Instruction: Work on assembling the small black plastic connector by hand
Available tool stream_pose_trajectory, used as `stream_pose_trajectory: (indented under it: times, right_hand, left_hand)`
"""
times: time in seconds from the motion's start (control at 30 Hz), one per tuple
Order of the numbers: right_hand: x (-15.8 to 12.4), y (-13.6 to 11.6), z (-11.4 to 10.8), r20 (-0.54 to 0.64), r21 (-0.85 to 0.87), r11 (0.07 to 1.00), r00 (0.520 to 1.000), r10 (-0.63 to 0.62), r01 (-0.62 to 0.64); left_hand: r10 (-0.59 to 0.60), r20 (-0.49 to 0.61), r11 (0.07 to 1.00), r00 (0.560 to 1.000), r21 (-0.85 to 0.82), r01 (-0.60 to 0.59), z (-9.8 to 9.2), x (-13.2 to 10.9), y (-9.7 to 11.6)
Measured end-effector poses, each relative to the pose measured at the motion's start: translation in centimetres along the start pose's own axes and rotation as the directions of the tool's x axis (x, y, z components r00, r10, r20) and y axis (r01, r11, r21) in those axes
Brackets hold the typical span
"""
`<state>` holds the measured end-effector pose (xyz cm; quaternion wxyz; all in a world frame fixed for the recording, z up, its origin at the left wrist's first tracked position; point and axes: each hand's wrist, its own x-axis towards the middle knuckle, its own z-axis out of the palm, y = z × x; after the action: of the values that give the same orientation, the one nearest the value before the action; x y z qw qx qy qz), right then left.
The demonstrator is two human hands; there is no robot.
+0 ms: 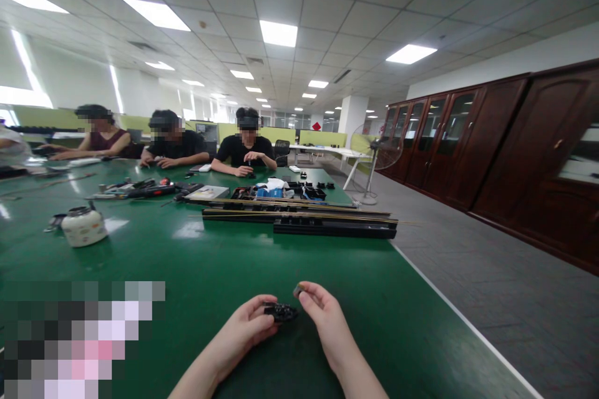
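Observation:
My left hand point(253, 325) is closed around a small black part point(281, 312) with fine detail on its upper face; its exact kind does not show. To the right of that part, my right hand point(322, 315) pinches a small greyish piece point(298, 290) between thumb and fingertips. The two pieces are apart, with a narrow gap between them. Both hands are just over the near part of the green table point(210, 268).
Long black rails point(334, 229) with thin rods lie across the table ahead. Behind them are black parts and a blue box point(271, 192). A white pot point(84, 226) stands left, near tools point(140, 189). Several people sit beyond. The table's right edge point(463, 318) runs close by.

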<state>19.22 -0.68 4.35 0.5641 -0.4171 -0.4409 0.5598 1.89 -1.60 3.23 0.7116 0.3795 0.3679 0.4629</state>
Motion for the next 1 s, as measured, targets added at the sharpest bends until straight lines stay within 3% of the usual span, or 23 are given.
stream_pose_trajectory:
  times: [0.2, 0.63, 0.83, 1.0]
  right_hand:
    - [0.1, -0.3, -0.3, -0.095, 0.159, 0.982, 0.989, 0.114, -0.098]
    - [-0.4, -1.8, -0.5, -0.103, 0.511, 0.848, 0.969, 0.226, -0.143]
    - [-0.1, -1.7, -1.0, -0.126, 0.562, 0.815, 0.96, 0.25, -0.138]
    - [0.0, -1.4, -1.4, -0.142, 0.481, 0.867, 0.964, 0.227, -0.133]
  left_hand:
    - [-0.005, -0.002, 1.0, 1.0, -0.01, 0.005, -0.4, 0.3, -0.1]
    - [-0.002, 0.006, 1.0, 1.0, -0.022, 0.002, -0.4, 0.1, 0.0]
    - [0.004, 0.02, 1.0, 1.0, -0.028, -0.004, -0.4, 0.1, 0.1]
    - [0.006, 0.031, 0.999, 1.0, -0.032, -0.005, -0.5, 0.1, 0.1]
